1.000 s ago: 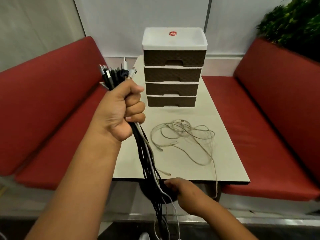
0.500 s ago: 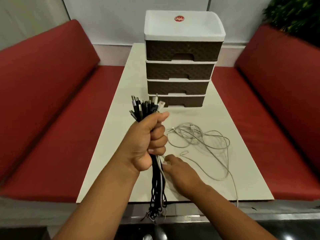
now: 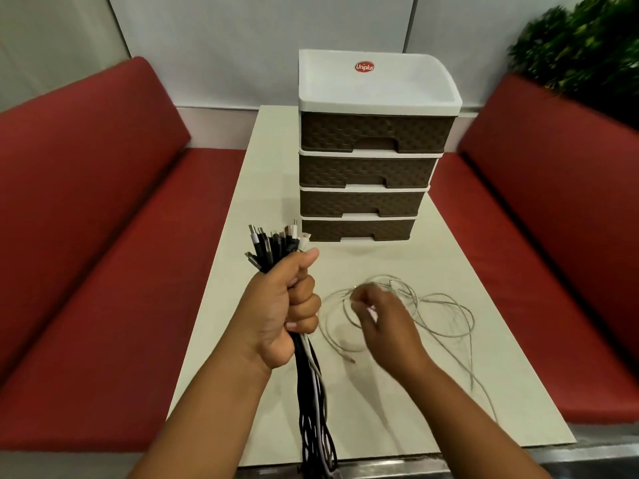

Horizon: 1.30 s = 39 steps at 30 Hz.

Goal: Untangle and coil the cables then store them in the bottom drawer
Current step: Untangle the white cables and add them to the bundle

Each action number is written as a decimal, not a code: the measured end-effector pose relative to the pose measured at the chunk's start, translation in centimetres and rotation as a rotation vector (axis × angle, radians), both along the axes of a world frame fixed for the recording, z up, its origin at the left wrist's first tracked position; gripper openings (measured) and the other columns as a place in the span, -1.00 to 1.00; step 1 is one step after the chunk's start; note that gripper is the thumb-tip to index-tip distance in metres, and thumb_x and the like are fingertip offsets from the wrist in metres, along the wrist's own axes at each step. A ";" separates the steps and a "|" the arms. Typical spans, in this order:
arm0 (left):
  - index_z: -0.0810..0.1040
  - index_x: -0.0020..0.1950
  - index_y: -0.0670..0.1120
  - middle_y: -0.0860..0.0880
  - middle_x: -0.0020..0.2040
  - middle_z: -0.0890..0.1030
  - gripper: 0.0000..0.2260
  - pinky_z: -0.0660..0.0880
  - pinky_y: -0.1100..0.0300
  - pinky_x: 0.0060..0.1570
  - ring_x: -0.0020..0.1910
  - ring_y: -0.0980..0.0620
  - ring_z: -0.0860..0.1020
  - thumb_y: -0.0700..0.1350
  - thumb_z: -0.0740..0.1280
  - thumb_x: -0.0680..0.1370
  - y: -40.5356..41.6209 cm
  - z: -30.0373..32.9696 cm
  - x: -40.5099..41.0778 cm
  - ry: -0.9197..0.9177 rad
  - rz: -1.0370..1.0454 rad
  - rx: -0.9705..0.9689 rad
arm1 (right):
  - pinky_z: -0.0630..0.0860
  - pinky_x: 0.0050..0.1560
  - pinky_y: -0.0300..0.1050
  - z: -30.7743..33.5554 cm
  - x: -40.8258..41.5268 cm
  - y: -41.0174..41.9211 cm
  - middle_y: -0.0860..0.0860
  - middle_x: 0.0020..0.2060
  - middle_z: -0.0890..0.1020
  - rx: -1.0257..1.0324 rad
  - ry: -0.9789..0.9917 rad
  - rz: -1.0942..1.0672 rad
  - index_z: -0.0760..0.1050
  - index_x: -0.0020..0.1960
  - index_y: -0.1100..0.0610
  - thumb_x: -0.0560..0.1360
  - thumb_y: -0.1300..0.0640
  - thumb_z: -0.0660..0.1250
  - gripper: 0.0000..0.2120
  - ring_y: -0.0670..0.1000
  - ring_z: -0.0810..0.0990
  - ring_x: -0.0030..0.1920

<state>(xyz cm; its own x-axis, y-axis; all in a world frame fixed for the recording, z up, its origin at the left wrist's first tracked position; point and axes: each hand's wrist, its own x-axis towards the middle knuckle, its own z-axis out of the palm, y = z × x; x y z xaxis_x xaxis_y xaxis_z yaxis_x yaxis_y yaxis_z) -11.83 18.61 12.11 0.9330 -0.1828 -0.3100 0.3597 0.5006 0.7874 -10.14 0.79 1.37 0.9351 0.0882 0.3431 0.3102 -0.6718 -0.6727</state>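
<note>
Two hands: L hand (image 3: pixel 287 309) grips cable bundle (image 3: pixel 313 392), ends cut off; R hand (image 3: pixel 383 323) blurred, grip unclear.

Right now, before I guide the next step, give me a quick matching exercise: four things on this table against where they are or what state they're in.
Things:
1. cable bundle
2. pale cable tangle
3. bottom drawer
4. right hand

States:
A. closed
B. gripped upright in the left hand
C. lying loose on the table
D. reaching over the loose loops

Pairs: 1-B, 2-C, 3-A, 4-D
</note>
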 end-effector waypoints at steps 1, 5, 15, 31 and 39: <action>0.17 -0.42 0.04 0.10 -0.56 0.08 -0.62 -0.01 0.38 -0.59 -0.64 0.17 0.05 -0.01 0.38 0.37 0.3 -0.1 0.3 0.006 0.023 0.004 | 0.44 -0.16 -0.21 1.8 0.2 0.2 -0.11 -0.24 0.57 0.145 0.063 -0.024 0.45 -0.07 0.03 0.58 0.22 0.27 -0.89 -0.11 0.53 -0.21; 0.20 -0.40 0.03 0.10 -0.54 0.07 -0.63 -0.02 0.39 -0.59 -0.63 0.18 0.05 -0.04 0.33 0.51 1.2 -0.4 1.4 0.035 0.077 0.013 | 0.47 -0.34 -0.14 7.6 0.0 1.4 0.00 -0.32 0.50 0.584 0.212 -0.106 0.46 -0.02 0.09 0.61 0.19 0.24 -0.95 -0.05 0.45 -0.40; 0.61 -0.08 -0.15 0.07 -0.50 0.10 -0.72 0.00 0.33 -0.54 -0.57 0.15 0.05 -0.01 0.42 0.30 -0.4 0.0 0.9 -0.068 0.074 0.023 | 0.31 -0.51 -0.16 12.6 -3.2 5.5 0.06 -0.43 0.46 0.858 0.273 -0.150 0.42 -0.05 0.20 0.60 0.23 0.24 -0.94 -0.02 0.33 -0.59; 0.57 -0.16 -0.12 0.06 -0.52 0.17 -0.62 0.19 0.35 -0.61 -0.57 0.15 0.13 0.16 0.46 0.26 -1.7 0.4 1.2 -0.062 0.215 0.060 | 0.40 -0.37 -0.19 10.8 -6.9 7.1 -0.19 -0.30 0.66 0.435 0.220 -0.003 0.44 -0.10 -0.07 0.61 0.18 0.19 -0.81 -0.12 0.53 -0.40; 0.48 0.08 -0.05 0.06 -0.49 0.13 -0.48 0.08 0.32 -0.57 -0.57 0.13 0.09 0.09 0.52 0.22 -2.3 0.0 1.3 -0.038 0.249 0.003 | 0.38 -0.35 -0.34 9.4 -7.5 6.6 -0.34 -0.16 0.59 0.194 -0.021 -0.014 0.34 0.02 -0.22 0.61 -0.01 0.10 -0.90 -0.14 0.57 -0.27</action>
<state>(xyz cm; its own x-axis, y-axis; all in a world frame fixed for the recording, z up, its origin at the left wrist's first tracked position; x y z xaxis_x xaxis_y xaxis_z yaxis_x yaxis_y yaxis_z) -10.56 16.31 12.09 0.9602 0.0549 -0.2738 0.1955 0.5678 0.7996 -17.68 7.39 10.76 0.9281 0.0056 0.3722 0.3173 -0.5347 -0.7832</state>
